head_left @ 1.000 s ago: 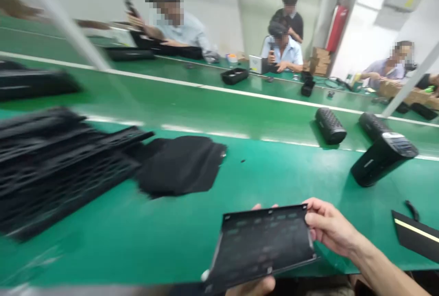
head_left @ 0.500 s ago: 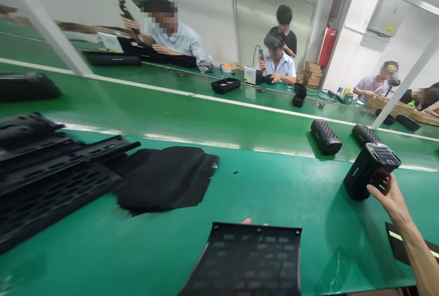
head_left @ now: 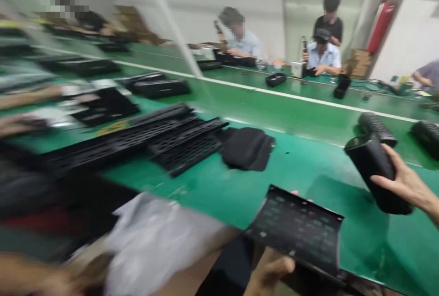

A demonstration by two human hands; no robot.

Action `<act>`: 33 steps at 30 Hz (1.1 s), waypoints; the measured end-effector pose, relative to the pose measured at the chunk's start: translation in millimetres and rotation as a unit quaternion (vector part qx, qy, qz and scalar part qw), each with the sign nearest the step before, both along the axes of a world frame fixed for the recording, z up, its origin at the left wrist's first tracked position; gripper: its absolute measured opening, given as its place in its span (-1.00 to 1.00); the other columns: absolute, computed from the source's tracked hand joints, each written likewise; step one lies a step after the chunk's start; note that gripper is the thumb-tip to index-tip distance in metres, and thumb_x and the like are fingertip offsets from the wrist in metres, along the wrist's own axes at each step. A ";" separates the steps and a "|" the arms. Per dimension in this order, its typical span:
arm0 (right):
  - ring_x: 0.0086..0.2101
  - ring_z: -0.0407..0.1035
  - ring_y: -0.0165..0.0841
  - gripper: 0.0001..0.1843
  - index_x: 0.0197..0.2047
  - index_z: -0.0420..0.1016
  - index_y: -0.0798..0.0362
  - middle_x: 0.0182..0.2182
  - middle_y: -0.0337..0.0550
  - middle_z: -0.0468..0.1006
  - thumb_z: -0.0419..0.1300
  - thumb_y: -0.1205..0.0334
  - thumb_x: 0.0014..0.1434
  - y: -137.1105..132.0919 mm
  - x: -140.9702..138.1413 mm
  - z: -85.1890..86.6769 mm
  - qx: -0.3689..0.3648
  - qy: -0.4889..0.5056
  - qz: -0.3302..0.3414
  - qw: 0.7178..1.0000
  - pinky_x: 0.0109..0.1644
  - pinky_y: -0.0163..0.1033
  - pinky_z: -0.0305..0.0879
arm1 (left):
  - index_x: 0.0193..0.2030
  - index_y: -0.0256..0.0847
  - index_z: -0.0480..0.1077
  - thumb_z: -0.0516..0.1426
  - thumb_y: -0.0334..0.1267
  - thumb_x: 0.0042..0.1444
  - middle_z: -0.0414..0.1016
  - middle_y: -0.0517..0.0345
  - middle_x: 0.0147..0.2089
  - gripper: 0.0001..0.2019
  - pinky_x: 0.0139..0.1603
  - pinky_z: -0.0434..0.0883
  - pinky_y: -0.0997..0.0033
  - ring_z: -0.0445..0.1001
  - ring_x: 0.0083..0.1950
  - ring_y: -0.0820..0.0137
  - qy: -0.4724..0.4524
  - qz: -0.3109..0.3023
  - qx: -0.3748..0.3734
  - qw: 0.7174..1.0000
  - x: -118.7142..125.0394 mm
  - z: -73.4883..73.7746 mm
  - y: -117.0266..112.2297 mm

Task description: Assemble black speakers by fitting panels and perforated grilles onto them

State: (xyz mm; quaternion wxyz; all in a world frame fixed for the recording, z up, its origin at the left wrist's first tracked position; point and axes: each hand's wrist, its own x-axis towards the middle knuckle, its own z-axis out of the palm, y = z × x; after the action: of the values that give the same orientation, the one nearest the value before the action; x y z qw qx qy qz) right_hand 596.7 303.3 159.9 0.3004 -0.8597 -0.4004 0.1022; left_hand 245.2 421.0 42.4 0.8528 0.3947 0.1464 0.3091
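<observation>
My left hand [head_left: 270, 268] is closed on a curved black perforated panel [head_left: 302, 229], its thumb below the near edge and fingertips showing past the far edge. The panel's concave inner side faces up, with small clips along its rim. On the right, my right hand [head_left: 408, 184] grips a black speaker housing [head_left: 370, 168] from the side. That housing is tilted, its upper end leaning left, and appears to be off the green table. Just behind it stands a black speaker with a perforated cover [head_left: 377, 129].
Black mesh sheets [head_left: 247, 149] lie mid-table beside several perforated panels [head_left: 192, 142]. Another speaker [head_left: 427, 138] rests at the right. White plastic wrapping [head_left: 161, 241] is at the near left. A co-worker's hands [head_left: 20, 122] are at the left; others sit across the green table [head_left: 302, 158].
My view has swung left, bringing the plastic wrapping and a neighbour's hands into sight. My right hand has tilted the speaker housing from its upright stance. My left hand still holds the panel.
</observation>
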 end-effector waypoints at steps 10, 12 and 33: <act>-0.29 0.60 0.14 0.10 0.49 0.31 -0.31 0.09 0.02 0.65 0.46 -0.28 -0.12 35.0 -101.1 50.0 0.034 -0.054 0.239 0.969 -0.31 0.10 0.45 | 0.15 -0.06 0.59 0.57 -0.11 -0.30 0.65 -0.08 0.15 -0.24 0.41 0.30 -0.25 0.44 0.36 -0.23 -0.140 -0.042 -0.047 0.988 54.4 6.6 -9.2; -0.32 0.60 0.15 0.11 0.46 0.36 -0.30 0.07 0.03 0.66 0.50 -0.19 -0.18 47.6 -124.7 56.4 0.030 -0.051 0.259 0.964 -0.33 0.09 0.44 | 0.16 -0.11 0.60 0.58 -0.09 -0.29 0.67 -0.10 0.09 -0.23 0.41 0.30 -0.22 0.46 0.34 -0.22 -0.156 -0.049 -0.038 0.986 59.8 13.0 -11.3; 0.08 0.55 0.14 0.05 0.62 -0.05 -0.12 0.27 0.07 0.52 0.16 -0.41 0.25 82.1 -128.6 66.4 -0.144 -0.085 0.360 0.918 0.08 0.18 0.55 | 0.13 -0.14 0.58 0.55 -0.07 -0.26 0.67 -0.05 0.09 -0.28 0.42 0.29 -0.19 0.45 0.35 -0.19 -0.222 0.016 -0.043 0.974 74.1 36.9 2.8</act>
State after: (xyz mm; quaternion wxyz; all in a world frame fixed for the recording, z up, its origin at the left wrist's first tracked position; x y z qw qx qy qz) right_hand 468.1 385.4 226.3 0.0808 -0.6966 -0.6880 0.1870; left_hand 319.4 423.9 79.3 0.8750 0.2765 -0.0272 0.3965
